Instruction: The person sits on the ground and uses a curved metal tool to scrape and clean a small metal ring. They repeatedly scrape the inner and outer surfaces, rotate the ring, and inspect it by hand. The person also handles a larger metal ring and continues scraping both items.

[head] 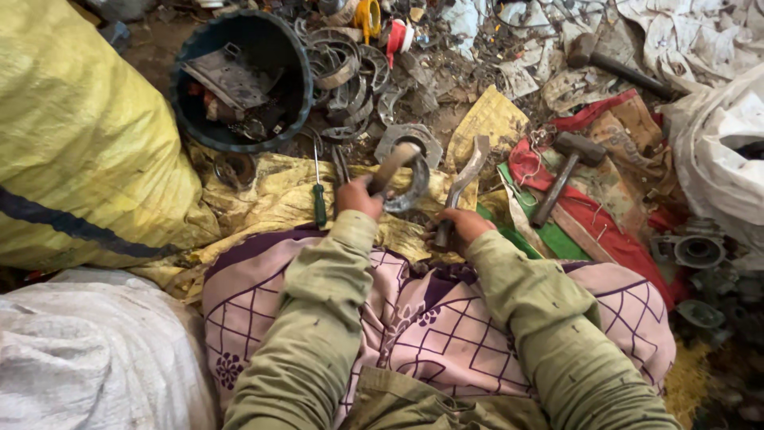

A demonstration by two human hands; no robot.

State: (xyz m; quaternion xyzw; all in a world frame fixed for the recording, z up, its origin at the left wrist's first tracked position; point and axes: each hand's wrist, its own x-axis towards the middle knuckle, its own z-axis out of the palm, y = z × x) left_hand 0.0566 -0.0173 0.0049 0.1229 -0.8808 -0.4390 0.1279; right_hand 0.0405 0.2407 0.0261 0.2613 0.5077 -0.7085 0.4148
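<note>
Centrally, just above the middle of the frame, two tools are gripped over a heap of metal scrap. The left hand is wrapped in a fist around the wooden handle of what looks like a hammer, the handle being angled up and to the right so that its end lies over a grey metal ring; the head itself cannot be made out. The right hand is closed around the lower end of a curved metal bar, whose flattened upper end is pointed toward the same ring, as if the piece were being steadied or levered from two sides.

Beside the left hand, a green-handled screwdriver is laid on yellow sacking, within easy reach. To the right of centre, a second hammer is rested on red cloth, its head uppermost. At the upper left, a dark bucket is stood close by, holding loose metal pieces. A patterned purple cloth is spread over the lap, seemingly as protection.
</note>
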